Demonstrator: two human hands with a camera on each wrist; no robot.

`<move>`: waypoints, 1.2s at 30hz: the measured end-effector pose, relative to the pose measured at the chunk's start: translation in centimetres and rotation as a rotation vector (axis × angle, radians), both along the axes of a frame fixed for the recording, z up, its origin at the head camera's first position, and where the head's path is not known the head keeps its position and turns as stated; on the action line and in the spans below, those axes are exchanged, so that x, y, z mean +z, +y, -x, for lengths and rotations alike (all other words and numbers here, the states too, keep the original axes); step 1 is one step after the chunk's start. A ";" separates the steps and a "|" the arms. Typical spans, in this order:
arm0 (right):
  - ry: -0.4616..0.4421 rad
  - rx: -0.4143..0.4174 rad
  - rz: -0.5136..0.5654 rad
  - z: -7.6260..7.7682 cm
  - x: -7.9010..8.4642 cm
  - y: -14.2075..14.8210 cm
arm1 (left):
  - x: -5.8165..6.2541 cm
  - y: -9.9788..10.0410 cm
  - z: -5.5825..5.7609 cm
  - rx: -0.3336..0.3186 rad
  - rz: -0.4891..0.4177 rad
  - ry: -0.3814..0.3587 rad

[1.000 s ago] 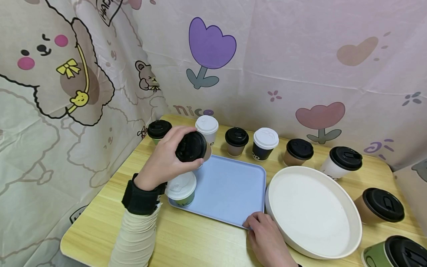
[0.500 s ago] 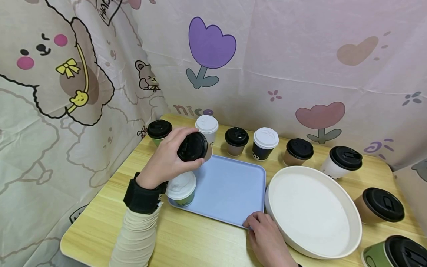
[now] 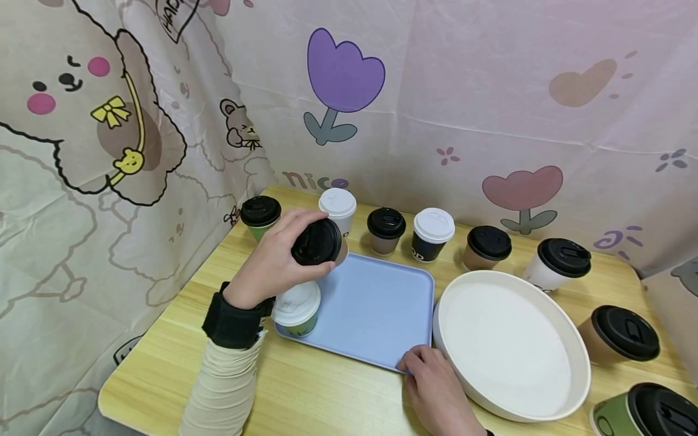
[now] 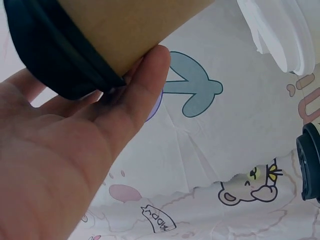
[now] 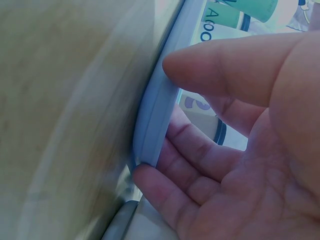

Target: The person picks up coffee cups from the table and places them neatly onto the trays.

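My left hand (image 3: 275,257) grips a brown paper coffee cup with a black lid (image 3: 317,242) over the far left corner of the blue tray (image 3: 376,309). In the left wrist view, the fingers curl round this coffee cup (image 4: 130,30) near its lid. Under the left wrist, a green-and-white cup with a white lid (image 3: 297,306) stands on the tray's left end. My right hand (image 3: 436,384) holds the tray's near right corner. In the right wrist view, thumb and fingers lie about the tray's rim (image 5: 155,115). The held cup's base is mostly hidden.
Along the table's back edge stand several lidded cups, among them a green one (image 3: 260,218), a white one (image 3: 338,209) and a black one (image 3: 432,236). A round white tray (image 3: 512,348) sits right of the blue tray. More cups (image 3: 621,333) line the right side.
My left hand has shifted very slightly to the right with the coffee cup. The right hand and the tray stay where they were.
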State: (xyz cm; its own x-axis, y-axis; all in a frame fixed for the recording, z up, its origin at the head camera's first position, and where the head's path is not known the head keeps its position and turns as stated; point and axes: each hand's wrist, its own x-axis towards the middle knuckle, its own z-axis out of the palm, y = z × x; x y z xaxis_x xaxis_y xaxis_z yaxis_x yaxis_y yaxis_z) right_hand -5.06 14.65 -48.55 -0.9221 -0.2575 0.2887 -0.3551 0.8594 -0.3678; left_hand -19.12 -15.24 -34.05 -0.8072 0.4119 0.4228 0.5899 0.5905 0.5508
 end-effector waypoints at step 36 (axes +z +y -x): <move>0.022 0.008 0.022 0.1 0.0 -0.1 | 1.2 0.3 0.1 -0.057 0.187 -0.032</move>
